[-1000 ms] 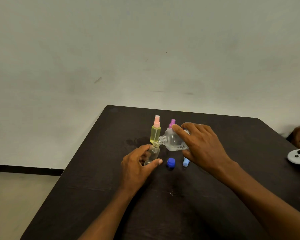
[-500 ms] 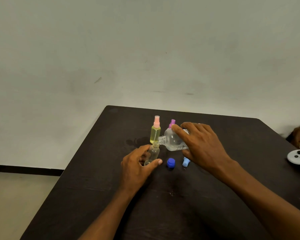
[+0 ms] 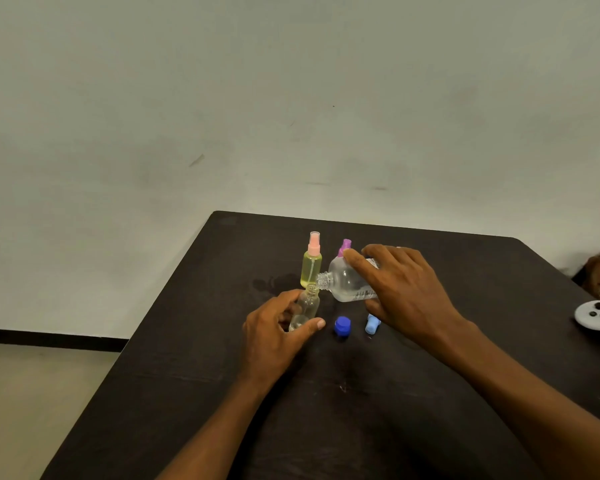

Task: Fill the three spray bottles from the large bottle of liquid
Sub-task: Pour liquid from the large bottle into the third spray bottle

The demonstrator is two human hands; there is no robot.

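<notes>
My left hand [image 3: 278, 337] curls round the small clear spray bottle [image 3: 305, 311], thumb and fingers pinching its lower half to steady it on the counter [image 3: 222, 393]. My right hand [image 3: 406, 289] wraps over the large bottle [image 3: 347, 282], tipped nearly flat with its open neck at the small one's mouth so nothing spills between. The blue cap [image 3: 342, 326] and the light blue spray head [image 3: 372, 323] lie just beside my hands, I judge for quick closing; the pink-topped yellow bottle [image 3: 311, 268] and the purple-topped one [image 3: 345, 245] stand behind, clear of the pour.
</notes>
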